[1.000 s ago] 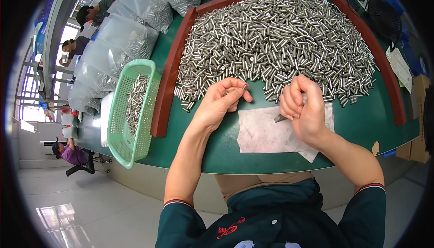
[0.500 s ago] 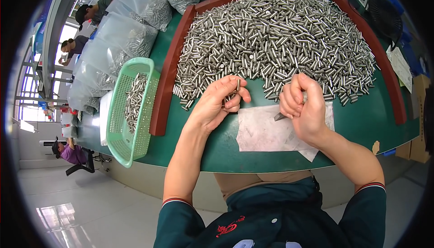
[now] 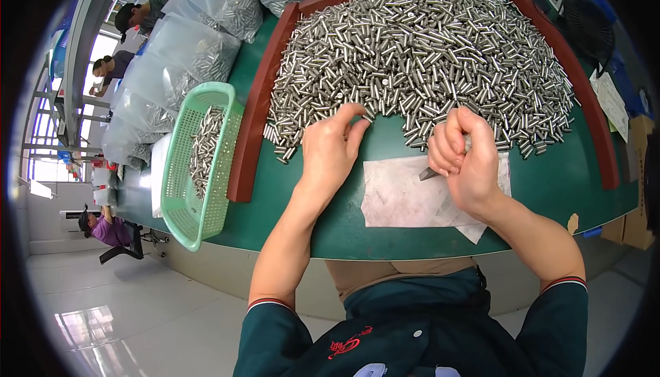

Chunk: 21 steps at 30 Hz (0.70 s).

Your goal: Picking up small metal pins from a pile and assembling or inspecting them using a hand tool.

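A broad heap of short silver metal pins [image 3: 426,54] covers the far part of the green table [image 3: 330,233]. At the heap's near edge, my left hand [image 3: 331,147] is turned back-up, thumb and forefinger closed on a metal pin [image 3: 369,117]. Its other fingers and palm are hidden. My right hand [image 3: 466,160] is closed around a slim grey tool, whose dark flat end [image 3: 427,173] sticks out below the fist; its kind is not clear. That hand hovers over a stained white cloth [image 3: 402,195].
A dark red wooden rim [image 3: 256,123] frames the heap. Left of it stands a light green plastic basket [image 3: 180,205] partly filled with pins. Clear bags of pins [image 3: 206,57] line the table's far left. A black fan [image 3: 586,26] stands at right; several people work beyond.
My left hand has rolled from palm-showing to back-up and reached slightly forward to the heap's edge. The pins seen in its fingers are now mostly hidden. My right hand has barely moved.
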Available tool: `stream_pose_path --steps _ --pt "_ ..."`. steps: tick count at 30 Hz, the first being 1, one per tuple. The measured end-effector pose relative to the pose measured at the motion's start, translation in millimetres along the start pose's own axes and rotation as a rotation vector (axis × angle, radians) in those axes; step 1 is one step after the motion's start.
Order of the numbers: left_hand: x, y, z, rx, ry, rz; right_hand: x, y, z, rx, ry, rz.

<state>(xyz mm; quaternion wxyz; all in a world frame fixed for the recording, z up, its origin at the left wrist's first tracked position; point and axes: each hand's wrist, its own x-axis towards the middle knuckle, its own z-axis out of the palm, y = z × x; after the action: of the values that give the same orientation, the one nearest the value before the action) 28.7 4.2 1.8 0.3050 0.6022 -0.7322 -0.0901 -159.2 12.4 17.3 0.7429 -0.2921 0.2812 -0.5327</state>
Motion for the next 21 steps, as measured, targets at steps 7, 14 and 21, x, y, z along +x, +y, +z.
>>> stream_pose_path --steps 7,14,21 --pt "0.9 -5.8 -7.1 0.020 -0.159 0.020 0.4 -0.9 0.1 0.011 -0.007 0.006" --pt "2.0 5.2 -13.6 -0.662 -0.362 -0.282 -0.4 -1.2 -0.6 0.017 -0.012 0.016" --pt "1.1 4.0 -13.0 -0.701 -0.372 -0.330 -1.2 -1.4 -0.8 0.010 -0.025 0.008"
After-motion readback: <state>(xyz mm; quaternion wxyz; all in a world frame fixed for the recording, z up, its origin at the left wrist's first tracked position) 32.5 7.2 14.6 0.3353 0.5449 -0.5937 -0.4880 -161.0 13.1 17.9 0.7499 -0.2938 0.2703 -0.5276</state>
